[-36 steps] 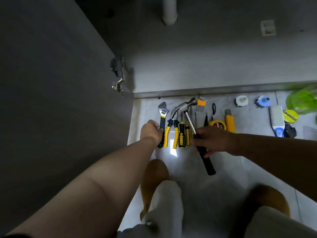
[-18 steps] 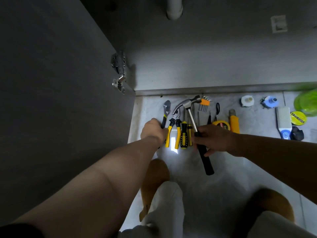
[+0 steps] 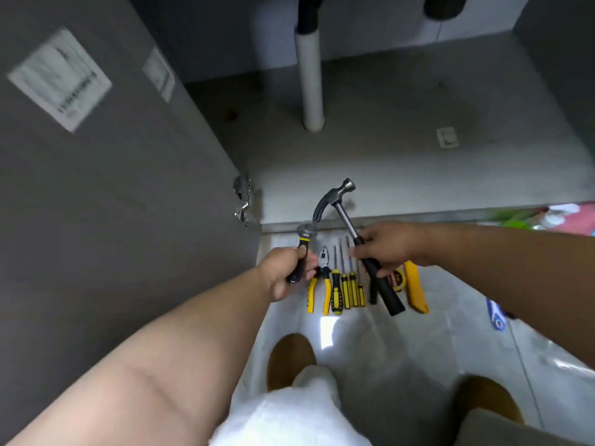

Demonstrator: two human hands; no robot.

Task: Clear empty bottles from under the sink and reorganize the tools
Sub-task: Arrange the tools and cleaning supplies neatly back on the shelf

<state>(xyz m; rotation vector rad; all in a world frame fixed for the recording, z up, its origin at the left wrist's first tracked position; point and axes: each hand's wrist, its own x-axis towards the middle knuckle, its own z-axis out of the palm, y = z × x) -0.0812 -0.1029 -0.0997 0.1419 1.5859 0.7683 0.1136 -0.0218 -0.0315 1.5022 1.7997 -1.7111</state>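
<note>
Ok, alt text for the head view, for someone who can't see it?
Seen from above, the left hand grips a wrench by its black handle and the right hand grips a hammer, over a row of yellow-handled pliers and screwdrivers on the tiled floor. Beyond them an open cabinet shows a white drain pipe.

Left hand [image 3: 285, 273] and right hand [image 3: 386, 246] reach forward, each clenched tight.

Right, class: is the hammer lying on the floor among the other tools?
No, the right hand grips the hammer by its handle, holding it up with its head over the cabinet edge.
</note>
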